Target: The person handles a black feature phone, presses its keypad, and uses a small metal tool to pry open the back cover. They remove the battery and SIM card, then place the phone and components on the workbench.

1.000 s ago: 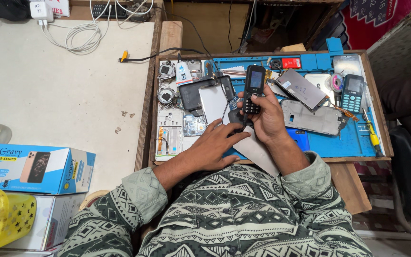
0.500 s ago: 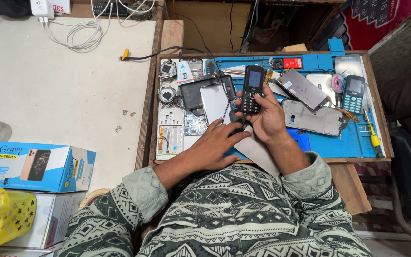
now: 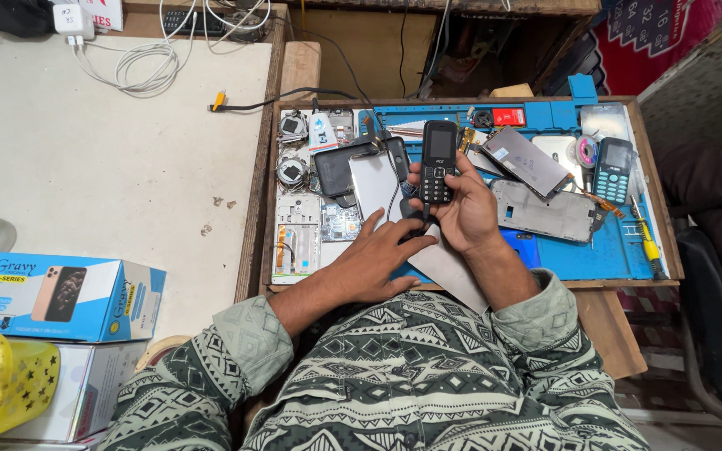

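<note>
My right hand (image 3: 467, 213) holds a small black keypad phone (image 3: 438, 160) upright above the blue work mat (image 3: 578, 255), thumb on its keys. My left hand (image 3: 378, 255) lies with spread fingers on the tray, fingertips at a dark cable below the phone and beside a white flat panel (image 3: 373, 185). Both arms wear a patterned green and black sleeve.
Opened phones, back covers and circuit boards (image 3: 311, 225) litter the wooden tray. A blue keypad phone (image 3: 612, 169) and a yellow screwdriver (image 3: 647, 242) lie at the right. A pale table (image 3: 110, 175) at left carries white cables, phone boxes (image 3: 52, 296) and a yellow basket (image 3: 2, 384).
The black phone has shifted slightly left and nearer the tray's middle. My left hand has stayed on the tray with fingers spread.
</note>
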